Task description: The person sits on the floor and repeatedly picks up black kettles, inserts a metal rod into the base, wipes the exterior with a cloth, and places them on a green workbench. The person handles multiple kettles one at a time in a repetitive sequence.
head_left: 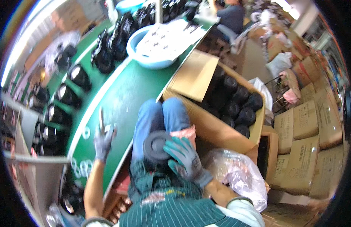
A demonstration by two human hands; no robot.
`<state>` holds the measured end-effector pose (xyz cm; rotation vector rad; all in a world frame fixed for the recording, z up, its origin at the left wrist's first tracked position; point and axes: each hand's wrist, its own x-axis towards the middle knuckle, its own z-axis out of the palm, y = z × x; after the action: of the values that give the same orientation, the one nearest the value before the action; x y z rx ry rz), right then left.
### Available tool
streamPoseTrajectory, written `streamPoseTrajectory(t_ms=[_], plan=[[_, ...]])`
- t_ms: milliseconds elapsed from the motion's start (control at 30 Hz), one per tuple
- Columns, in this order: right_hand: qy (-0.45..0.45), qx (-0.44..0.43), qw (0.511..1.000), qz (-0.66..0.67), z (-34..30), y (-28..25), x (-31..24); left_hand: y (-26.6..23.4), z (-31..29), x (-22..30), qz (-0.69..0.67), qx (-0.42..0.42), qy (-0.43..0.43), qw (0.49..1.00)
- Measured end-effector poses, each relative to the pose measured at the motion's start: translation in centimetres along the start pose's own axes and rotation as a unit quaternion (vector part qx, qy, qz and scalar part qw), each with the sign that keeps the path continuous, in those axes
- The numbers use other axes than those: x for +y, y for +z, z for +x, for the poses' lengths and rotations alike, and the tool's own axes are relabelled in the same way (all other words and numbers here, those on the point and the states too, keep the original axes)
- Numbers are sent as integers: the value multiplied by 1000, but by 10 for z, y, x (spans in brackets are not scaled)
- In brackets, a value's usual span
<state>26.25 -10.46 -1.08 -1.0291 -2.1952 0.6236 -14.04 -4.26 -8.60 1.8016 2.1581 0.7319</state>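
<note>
My right hand [186, 160], in a grey glove with teal fingers, reaches over the right rim of a dark round disc-shaped part [154, 145] with a ringed face. The part is held over my lap, and the thumb's grip on it is partly hidden. My left hand [103, 143], also gloved, is above the green table [115, 102], with its fingers bent and blurred. A slim pale stick-like piece [101, 118] extends from its fingertips, but its kind is unclear. Near that hand lies a small white ring [86, 132]. More white rings [85, 168] lie nearer me.
Glossy black domed parts [68, 95] line the table's left side. A light-blue basin [154, 62] carries a white sheet [166, 39]. At right, an open carton [221, 126] holds black round parts, beside a clear plastic bag [239, 172] and stacked cartons [306, 151]. A person [232, 19] sits farther off.
</note>
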Motion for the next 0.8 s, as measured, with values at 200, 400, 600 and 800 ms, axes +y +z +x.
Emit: streamPoseTrajectory(t_ms=[200,400,600,800], plan=[[5,-23,999,-23,13,7,-6,16,-60,-113,196,170,-149,954],[64,-56,995,-50,26,26,4,1,-45,-95,172,-38,-217,960],[49,18,998,36,35,4,-6,-40,-44,-26,221,-22,-227,948],[249,197,817,481,105,-33,15,-51,-70,60,-68,97,248,961]])
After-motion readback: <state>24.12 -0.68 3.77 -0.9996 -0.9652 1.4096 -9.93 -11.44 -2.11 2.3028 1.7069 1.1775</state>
